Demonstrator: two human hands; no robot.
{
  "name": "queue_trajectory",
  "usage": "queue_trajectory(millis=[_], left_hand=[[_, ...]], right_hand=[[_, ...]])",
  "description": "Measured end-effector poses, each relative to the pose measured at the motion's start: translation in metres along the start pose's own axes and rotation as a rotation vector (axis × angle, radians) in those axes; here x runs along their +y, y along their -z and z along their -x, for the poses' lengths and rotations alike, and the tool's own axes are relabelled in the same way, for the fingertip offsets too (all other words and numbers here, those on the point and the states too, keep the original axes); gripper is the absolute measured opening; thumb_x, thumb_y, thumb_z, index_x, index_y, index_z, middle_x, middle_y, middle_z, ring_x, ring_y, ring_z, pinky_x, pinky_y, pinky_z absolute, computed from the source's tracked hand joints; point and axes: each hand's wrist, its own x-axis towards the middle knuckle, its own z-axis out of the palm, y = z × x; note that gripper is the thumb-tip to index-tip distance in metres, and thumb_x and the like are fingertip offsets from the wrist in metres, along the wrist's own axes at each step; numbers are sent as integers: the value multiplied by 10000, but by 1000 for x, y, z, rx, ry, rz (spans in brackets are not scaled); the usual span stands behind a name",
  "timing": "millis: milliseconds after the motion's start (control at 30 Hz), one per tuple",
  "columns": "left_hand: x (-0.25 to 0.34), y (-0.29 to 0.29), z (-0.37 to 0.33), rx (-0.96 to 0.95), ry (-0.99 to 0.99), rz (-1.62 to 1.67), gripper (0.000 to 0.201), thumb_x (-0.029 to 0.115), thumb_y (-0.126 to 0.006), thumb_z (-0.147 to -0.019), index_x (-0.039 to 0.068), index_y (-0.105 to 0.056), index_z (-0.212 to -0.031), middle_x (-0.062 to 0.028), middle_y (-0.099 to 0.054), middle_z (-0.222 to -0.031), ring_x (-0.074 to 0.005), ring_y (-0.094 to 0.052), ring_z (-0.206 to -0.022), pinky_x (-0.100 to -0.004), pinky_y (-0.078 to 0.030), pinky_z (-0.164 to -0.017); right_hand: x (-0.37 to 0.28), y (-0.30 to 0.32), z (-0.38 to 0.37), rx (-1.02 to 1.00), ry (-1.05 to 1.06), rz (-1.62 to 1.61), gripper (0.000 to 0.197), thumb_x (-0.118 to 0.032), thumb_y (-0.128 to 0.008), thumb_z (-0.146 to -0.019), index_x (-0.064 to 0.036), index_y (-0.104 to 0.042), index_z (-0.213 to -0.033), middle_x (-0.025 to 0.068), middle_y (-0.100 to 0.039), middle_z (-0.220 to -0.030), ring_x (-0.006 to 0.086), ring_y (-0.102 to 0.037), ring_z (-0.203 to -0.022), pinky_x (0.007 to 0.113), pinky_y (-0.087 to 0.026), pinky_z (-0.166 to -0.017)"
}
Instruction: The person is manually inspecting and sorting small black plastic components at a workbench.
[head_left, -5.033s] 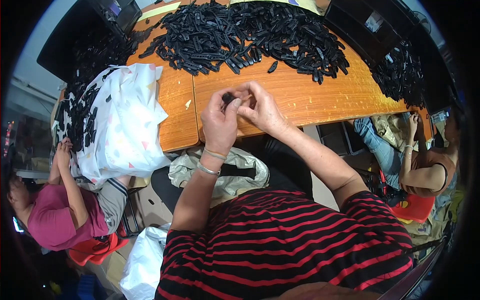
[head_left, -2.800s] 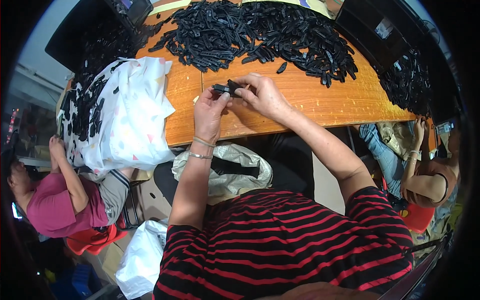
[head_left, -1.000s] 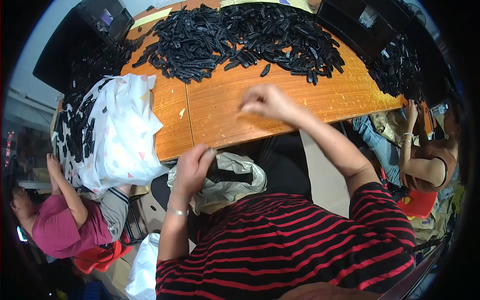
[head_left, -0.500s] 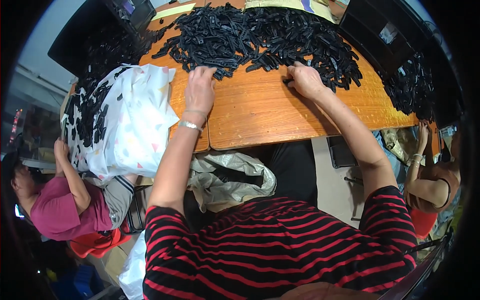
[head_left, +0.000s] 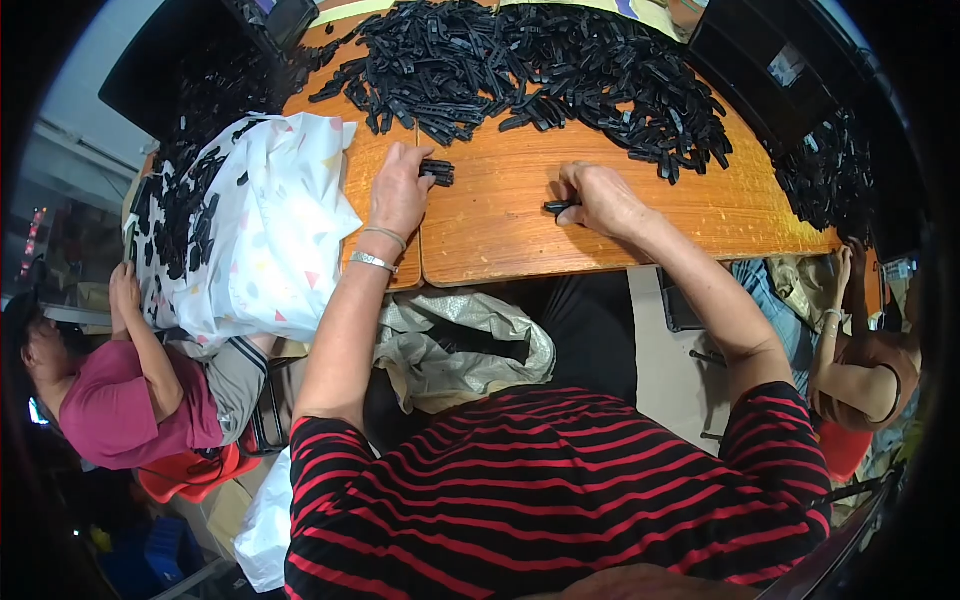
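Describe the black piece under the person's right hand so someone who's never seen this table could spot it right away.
Start at the wooden table with the big heap of black plastic parts along its far side. On the bare wood nearer the person, the right hand presses on one small black piece, which lies apart from the heap, poking out leftward from under the fingers.

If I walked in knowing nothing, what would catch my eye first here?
Most likely the big heap of small black plastic pieces spread across the far side of the wooden table. Next, the person's two hands on the table: the left hand touches a few black pieces, and the right hand has its grip on another black piece. On the left lies a white patterned bag with more black pieces on it.
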Motion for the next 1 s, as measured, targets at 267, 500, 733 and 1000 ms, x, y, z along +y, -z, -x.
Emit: queue_trajectory(millis=[267, 500, 733, 1000], left_hand=[[1, 15, -10, -112, -73, -223, 237, 42, -744, -710, 47, -637, -921, -116, -558, -903, -321, -586, -870, -404, -481, -751], [-5, 18, -3, 69, -105, -84, 226, 37, -742, -719, 38, -637, -920, -97, -604, -858, -274, -613, -799, -349, -501, -708], [-2, 6, 3, 52, 128, 98, 195, 33, -726, -788, -5, -635, -955, -42, -655, -816, -98, -604, -692, -245, -516, -670], [28, 1, 7, 118, 444, 1125, 190, -10, -628, -876, -24, -576, -1057, -63, -662, -952, -104, -632, -784, -206, -528, -688]], right_hand=[[-14, -4, 0, -69, -56, -46, 343, -168, -835, -661, -25, -552, -791, 162, -630, -767, 368, -612, -762, 427, -461, -654], [-23, -12, -4, -30, -146, -535, 155, -31, -678, -851, 27, -535, -864, 69, -604, -719, 133, -559, -624, 296, -458, -556], [-50, -39, -33, 199, -41, -716, 222, 11, -604, -887, 69, -585, -1100, 97, -675, -914, 109, -648, -756, 235, -515, -655], [-88, -47, -63, 506, 51, -970, 244, 48, -657, -839, 23, -628, -1080, 52, -666, -943, 97, -637, -798, 221, -523, -732]])
